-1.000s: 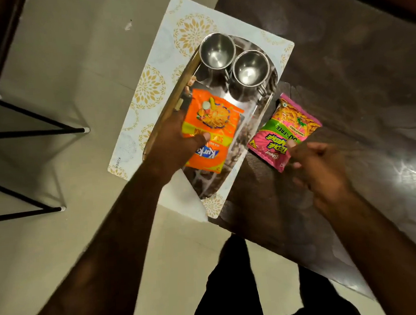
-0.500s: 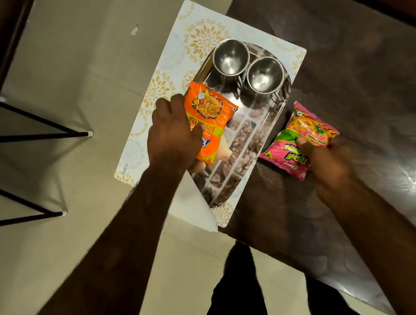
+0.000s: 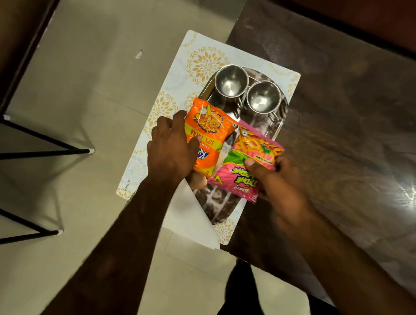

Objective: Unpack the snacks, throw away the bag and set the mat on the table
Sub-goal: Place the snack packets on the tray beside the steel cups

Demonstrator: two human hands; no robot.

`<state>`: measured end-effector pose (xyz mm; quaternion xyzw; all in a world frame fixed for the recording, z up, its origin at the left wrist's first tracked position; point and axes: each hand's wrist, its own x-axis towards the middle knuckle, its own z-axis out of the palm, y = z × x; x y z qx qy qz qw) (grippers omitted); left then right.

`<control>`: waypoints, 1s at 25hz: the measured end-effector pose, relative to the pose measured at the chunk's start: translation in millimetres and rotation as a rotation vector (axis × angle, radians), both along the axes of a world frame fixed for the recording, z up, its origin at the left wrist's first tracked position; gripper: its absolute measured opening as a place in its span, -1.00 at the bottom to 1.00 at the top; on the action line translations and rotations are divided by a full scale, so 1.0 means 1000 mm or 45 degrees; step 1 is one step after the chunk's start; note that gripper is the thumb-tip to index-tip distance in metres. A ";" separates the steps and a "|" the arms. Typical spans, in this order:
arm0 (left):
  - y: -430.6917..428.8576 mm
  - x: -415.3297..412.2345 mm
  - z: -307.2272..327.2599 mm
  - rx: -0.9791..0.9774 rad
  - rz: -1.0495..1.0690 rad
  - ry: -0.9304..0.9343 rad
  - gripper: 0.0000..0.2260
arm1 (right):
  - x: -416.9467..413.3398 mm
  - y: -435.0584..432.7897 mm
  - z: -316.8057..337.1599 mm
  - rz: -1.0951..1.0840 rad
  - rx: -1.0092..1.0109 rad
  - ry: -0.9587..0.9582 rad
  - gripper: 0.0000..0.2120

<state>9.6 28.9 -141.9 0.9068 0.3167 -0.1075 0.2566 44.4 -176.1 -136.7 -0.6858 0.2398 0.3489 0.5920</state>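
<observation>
You look straight down past your dark trousers [image 3: 239, 298] at a pale tiled floor [image 3: 97, 66] on the left and a dark, glossy, stone-patterned bench [image 3: 347, 123] on the right. The bench carries a bright glare near its right edge.

Your two bare forearms reach forward. Your left hand [image 3: 172, 150] grasps one orange packet [image 3: 210, 135] by its left edge, with the thumb on the front. The print reads upside down to you: "50% EXTRA", "MASALA" and a blue logo starting "Ku", the rest hidden by your thumb. Your right hand [image 3: 277, 177] pinches one pink packet [image 3: 235, 175], with the thumb on top and the fingers curled beneath. Its upside-down lettering shows "TEDHE" and what looks like "Bingo".

The two packets sit side by side, touching, over the near half of one oval steel tray [image 3: 217, 206]. You cannot tell whether they rest on the tray or are held just above it.

At the tray's far end stand two steel cups [image 3: 231, 80] [image 3: 263, 99], upright, handled and close together. The tray lies on one white mat [image 3: 205, 61] printed with gold flower medallions. "KUBER" is printed at its near left corner. The mat sits at the bench's left edge, and its left part juts out over the floor.

On the far left, thin black legs [image 3: 41, 142] with white tips stand on the tiles below dark wooden furniture.
</observation>
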 end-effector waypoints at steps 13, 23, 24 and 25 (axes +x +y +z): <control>0.048 -0.011 -0.016 -0.147 0.160 -0.061 -0.67 | 0.011 -0.013 -0.043 -0.020 0.074 0.250 -0.73; 0.074 -0.003 -0.030 -0.323 0.279 0.133 -0.44 | 0.025 -0.009 -0.054 0.079 0.108 0.292 -0.89; 0.070 -0.005 -0.029 -0.298 0.246 0.110 -0.42 | 0.025 -0.009 -0.053 0.057 0.109 0.312 -0.92; 0.066 -0.008 -0.027 -0.266 0.229 0.077 -0.42 | 0.025 -0.009 -0.052 0.027 0.115 0.335 -0.93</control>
